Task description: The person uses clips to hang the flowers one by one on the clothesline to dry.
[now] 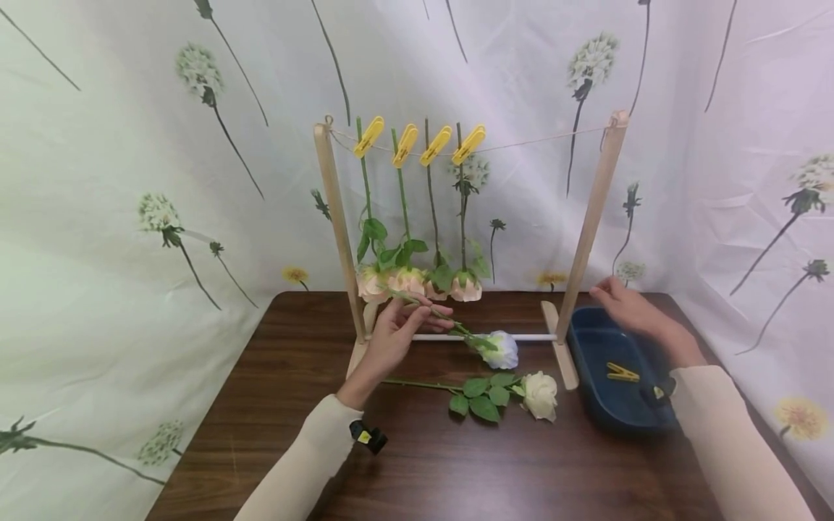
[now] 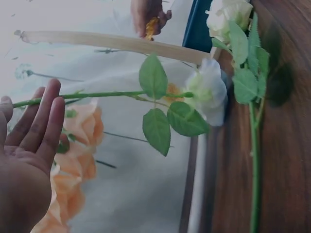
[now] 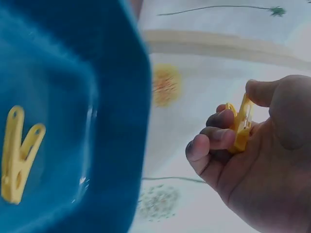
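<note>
Here, left fingers (image 2: 51, 131) pinch one bluish flower (image 1: 503, 351), right fingers (image 3: 200, 147) one yellow clothespin (image 3: 241, 137), and four peach flowers (image 1: 408, 279) hang clipped.

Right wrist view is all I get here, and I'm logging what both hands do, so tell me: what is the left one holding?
Observer: The left hand holds a pale bluish-white flower by its stem.

Operator: Thanks. I count two clothespins in my picture. Are there any elsewhere?

Observer: Yes, four more, all yellow, sit on a string and hold peach flowers by their stems, blooms hanging down.

Operator: Is any flower lying down?

Observer: One does: a white rose lies on the brown table, its bloom toward the blue tub and its stem pointing away from it.
</note>
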`<state>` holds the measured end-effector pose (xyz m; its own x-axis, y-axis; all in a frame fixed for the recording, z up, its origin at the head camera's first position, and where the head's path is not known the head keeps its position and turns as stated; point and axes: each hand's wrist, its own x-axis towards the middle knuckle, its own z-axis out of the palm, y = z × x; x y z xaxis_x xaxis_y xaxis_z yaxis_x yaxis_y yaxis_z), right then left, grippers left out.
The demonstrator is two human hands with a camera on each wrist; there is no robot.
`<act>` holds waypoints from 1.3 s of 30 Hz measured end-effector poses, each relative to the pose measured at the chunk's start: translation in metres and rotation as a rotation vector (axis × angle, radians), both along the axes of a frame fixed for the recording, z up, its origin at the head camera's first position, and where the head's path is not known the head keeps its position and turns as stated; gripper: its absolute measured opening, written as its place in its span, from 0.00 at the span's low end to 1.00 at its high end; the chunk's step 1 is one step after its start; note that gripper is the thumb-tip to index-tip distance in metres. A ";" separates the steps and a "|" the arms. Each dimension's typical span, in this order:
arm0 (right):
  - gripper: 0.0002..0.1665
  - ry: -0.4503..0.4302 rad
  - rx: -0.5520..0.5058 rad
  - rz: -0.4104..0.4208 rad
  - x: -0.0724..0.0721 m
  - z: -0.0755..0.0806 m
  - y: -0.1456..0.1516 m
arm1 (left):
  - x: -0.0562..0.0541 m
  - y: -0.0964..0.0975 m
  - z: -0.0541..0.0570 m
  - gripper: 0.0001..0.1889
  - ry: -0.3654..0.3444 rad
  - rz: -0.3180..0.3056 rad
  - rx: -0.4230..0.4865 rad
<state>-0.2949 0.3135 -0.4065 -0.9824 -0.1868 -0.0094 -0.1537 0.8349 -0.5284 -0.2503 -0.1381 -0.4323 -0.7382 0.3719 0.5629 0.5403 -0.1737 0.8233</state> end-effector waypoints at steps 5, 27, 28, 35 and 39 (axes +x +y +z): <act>0.39 0.022 -0.059 -0.007 0.008 0.017 -0.009 | -0.001 0.011 0.010 0.14 -0.026 0.044 -0.024; 0.24 0.464 -0.257 -0.104 0.051 0.070 -0.049 | -0.005 0.052 0.071 0.13 0.059 0.115 -0.005; 0.25 0.472 -0.253 -0.102 0.052 0.072 -0.052 | -0.006 0.055 0.073 0.13 0.069 0.119 -0.010; 0.24 0.534 -0.240 -0.022 0.054 0.083 -0.071 | -0.013 0.073 0.088 0.13 0.127 0.150 -0.048; 0.22 0.591 -0.271 0.023 0.052 0.086 -0.080 | -0.016 0.084 0.096 0.14 0.148 0.157 -0.047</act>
